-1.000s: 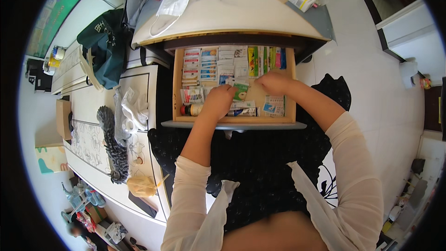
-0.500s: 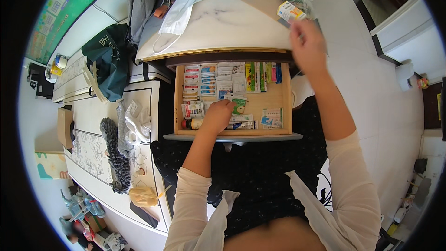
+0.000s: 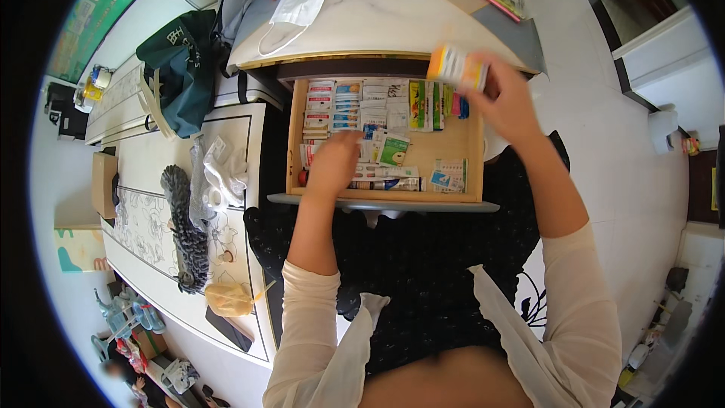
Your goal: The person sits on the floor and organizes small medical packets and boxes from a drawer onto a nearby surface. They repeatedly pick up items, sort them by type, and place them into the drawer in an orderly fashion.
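Holding small white-and-orange cardboard box (image 3: 457, 68), blurred, pinched between thumb and fingers of right-hand grip (image 3: 504, 100), at fingertips' left, above back right of pulled-out pale wooden drawer (image 3: 421, 157). Reaching over drawer's front left with left-hand grip (image 3: 334, 164), near flat green-and-white rectangular packet (image 3: 393, 150); cannot tell whether closed on anything.
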